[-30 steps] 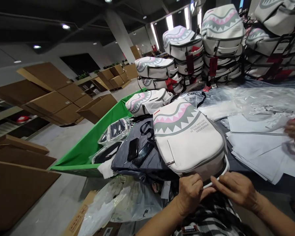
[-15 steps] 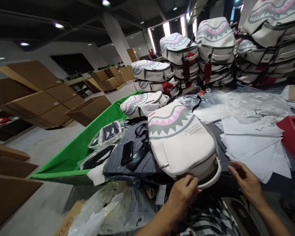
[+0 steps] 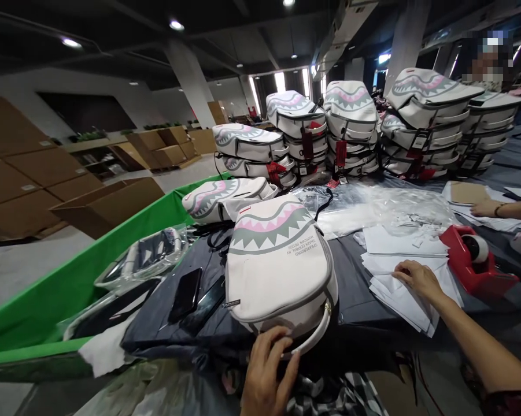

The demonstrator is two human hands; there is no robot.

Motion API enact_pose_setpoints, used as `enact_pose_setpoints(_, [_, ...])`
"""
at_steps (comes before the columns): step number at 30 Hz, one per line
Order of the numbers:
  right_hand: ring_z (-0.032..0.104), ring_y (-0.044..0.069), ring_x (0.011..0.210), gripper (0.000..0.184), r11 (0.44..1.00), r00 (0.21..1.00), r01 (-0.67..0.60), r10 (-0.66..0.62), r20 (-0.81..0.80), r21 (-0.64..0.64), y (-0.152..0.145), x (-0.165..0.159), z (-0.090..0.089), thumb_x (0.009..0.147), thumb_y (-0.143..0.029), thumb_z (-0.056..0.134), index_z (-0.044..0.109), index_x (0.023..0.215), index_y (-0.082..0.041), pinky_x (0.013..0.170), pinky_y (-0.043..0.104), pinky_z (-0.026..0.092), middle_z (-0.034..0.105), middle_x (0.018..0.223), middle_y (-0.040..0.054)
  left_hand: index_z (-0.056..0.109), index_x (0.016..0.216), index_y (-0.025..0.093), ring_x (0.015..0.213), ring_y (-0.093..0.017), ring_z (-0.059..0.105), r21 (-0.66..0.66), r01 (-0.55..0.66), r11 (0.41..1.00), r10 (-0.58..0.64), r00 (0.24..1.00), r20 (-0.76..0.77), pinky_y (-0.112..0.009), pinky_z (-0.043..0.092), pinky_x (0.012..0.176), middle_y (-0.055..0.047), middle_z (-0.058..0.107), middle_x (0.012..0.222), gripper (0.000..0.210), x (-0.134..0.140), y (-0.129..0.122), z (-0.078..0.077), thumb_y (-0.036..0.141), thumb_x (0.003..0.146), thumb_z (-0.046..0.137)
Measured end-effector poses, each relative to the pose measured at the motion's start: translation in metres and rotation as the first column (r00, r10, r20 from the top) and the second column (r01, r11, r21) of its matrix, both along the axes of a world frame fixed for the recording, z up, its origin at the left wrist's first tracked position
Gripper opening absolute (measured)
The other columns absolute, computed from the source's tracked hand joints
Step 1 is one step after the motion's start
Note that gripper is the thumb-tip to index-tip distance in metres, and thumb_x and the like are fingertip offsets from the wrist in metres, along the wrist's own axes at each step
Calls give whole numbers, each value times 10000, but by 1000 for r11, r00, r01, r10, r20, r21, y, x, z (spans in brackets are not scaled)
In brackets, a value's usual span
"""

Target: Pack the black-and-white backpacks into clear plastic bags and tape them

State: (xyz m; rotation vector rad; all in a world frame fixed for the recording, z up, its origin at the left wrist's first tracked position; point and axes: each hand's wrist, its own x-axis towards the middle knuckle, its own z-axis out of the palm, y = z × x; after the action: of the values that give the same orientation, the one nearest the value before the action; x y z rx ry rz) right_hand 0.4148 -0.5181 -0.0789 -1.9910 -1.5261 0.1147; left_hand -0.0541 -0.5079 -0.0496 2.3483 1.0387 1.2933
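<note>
A white backpack (image 3: 281, 277) with a pink and grey shark-mouth print lies front up on the dark table cover, its handle towards me. At its near edge, my left hand (image 3: 269, 367) rests its fingertips beside the white carry handle (image 3: 314, 335), fingers apart and not wrapped round it. My right hand (image 3: 420, 280) is over a loose pile of white paper sheets (image 3: 403, 300), its fingers loosely bent and touching the top of the pile. No lifted sheet shows in that hand.
Right of the paper stands a red tape dispenser (image 3: 477, 260). Stacked white backpacks (image 3: 351, 115) line the back. Left of the backpack lie a black phone (image 3: 185, 294) and a green-sided bin (image 3: 39, 312) holding bagged items. Another person's hand (image 3: 486, 208) touches papers at far right.
My right hand has moved from beside the backpack, right and forward, onto the paper pile. My left hand has loosened from the backpack's handle. The view has turned to the right.
</note>
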Motion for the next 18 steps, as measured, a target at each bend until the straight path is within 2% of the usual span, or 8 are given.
enact_pose_setpoints(2, [608,209,570,672,1000,1000,-25,25,-11,0,2,4,8,768,-880,479,680,635,-254,542,342,436,698,656,55,709,1020,226,991,-207,682,-93,200,975,-193,978,84,-328,564,888,-78,716,1040,147,8,-10,4,243,989,566])
enact_pose_setpoints(3, [621,215,584,695,999,999,-38,38,-19,5,1,4,14,765,-899,461,690,649,-253,546,346,450,708,673,61,717,1013,224,951,-197,690,-192,341,920,-321,938,127,-314,567,863,-73,724,999,149,16,-13,6,260,986,575])
enact_pose_setpoints(5, [652,235,656,712,995,998,-66,67,-8,68,-5,-2,27,790,-902,434,696,684,-248,598,362,492,720,722,77,727,1069,211,950,-210,706,-470,568,676,-503,821,270,-331,575,862,-88,743,1005,238,40,-15,8,396,949,637])
enact_pose_setpoints(8, [648,217,721,501,945,975,-194,157,155,263,-26,-43,37,937,-677,509,679,753,-242,672,351,505,699,747,60,649,1290,176,1169,-301,667,-747,614,255,-408,768,493,-453,524,1020,-174,684,1292,741,95,-10,5,582,700,838])
enact_pose_setpoints(10, [613,177,690,272,877,918,-337,226,326,343,-48,-89,33,988,-417,565,667,807,-242,651,314,476,669,729,26,626,1311,151,1232,-317,629,-780,604,162,-236,791,564,-467,482,1071,-190,651,1349,871,132,-4,0,567,597,899])
enact_pose_setpoints(14, [589,151,674,121,840,852,-448,298,431,305,-95,-168,17,970,-221,578,649,873,-238,620,293,454,644,743,8,710,1036,115,911,-220,676,-847,430,314,73,878,473,-354,540,876,-82,740,945,459,170,-6,-13,510,807,754])
enact_pose_setpoints(16, [645,169,772,88,840,859,-449,312,405,305,-108,-182,16,964,-266,602,675,1006,-243,694,296,515,682,836,31,720,847,129,784,-184,626,-827,335,451,1,927,376,-315,525,783,-35,692,776,378,164,-14,-18,506,865,694])
enact_pose_setpoints(18, [687,225,975,371,854,882,-420,304,359,308,-111,-177,22,933,-404,656,640,1266,-242,817,338,566,718,1072,92,751,825,149,772,-178,612,-700,400,592,-199,914,354,-308,512,773,-34,691,752,403,144,-23,-17,527,910,639])
